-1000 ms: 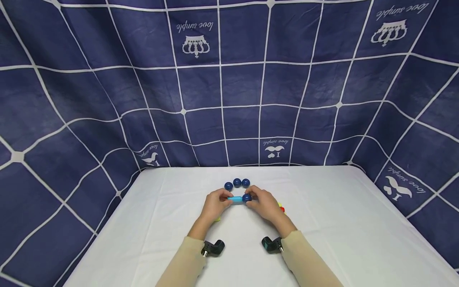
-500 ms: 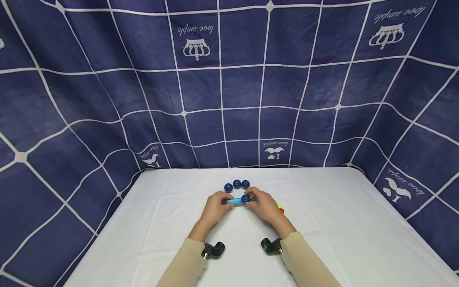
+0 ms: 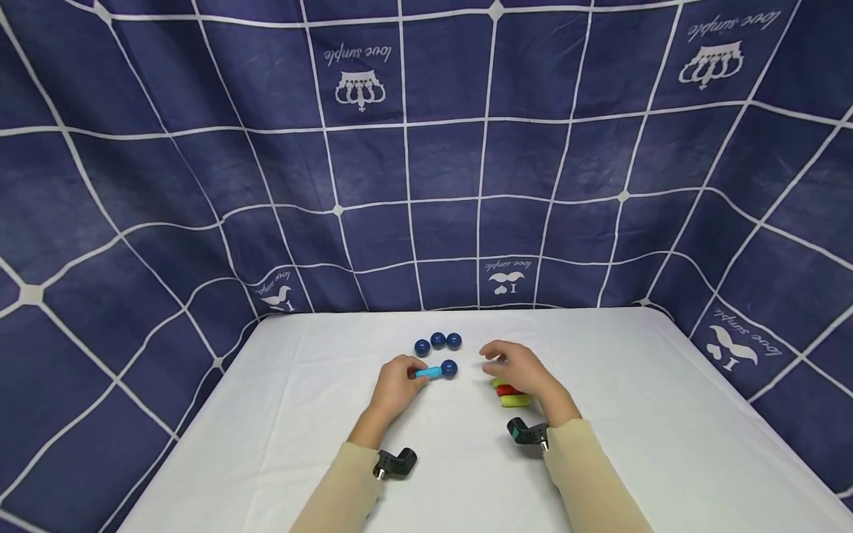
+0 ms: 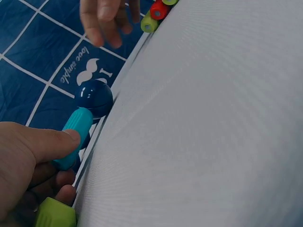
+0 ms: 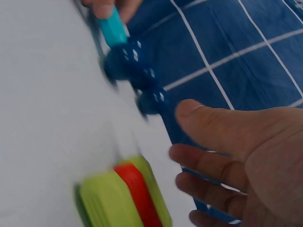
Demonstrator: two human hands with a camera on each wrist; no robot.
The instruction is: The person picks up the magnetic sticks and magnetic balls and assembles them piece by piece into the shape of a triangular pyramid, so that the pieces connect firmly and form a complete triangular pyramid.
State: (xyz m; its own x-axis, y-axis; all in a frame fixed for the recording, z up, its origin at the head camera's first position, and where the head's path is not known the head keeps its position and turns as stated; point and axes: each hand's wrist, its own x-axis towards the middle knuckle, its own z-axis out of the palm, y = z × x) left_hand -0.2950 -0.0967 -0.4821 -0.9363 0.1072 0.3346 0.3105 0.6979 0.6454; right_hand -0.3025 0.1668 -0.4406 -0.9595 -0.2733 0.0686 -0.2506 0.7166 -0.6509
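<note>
My left hand (image 3: 395, 388) pinches a light blue stick (image 3: 429, 372) between thumb and fingers; a dark blue ball (image 3: 449, 369) sits on the stick's right end. The left wrist view shows the thumb along the stick (image 4: 79, 124), with the ball (image 4: 94, 98) at its far end. My right hand (image 3: 523, 370) holds nothing, its fingers parted and loosely bent, above green and red sticks (image 3: 516, 400). In the right wrist view that hand (image 5: 246, 161) is beside the green and red pieces (image 5: 111, 198).
Three dark blue balls (image 3: 437, 340) lie in a row behind the held ball. A green piece (image 4: 56, 213) is near my left hand in the left wrist view. Behind the white-covered table (image 3: 320, 429) hangs a dark blue checked cloth (image 3: 446, 163).
My right hand has let go of the dark blue ball and moved right, over the green and red sticks. The left hand still pinches the light blue stick, with the ball on its end.
</note>
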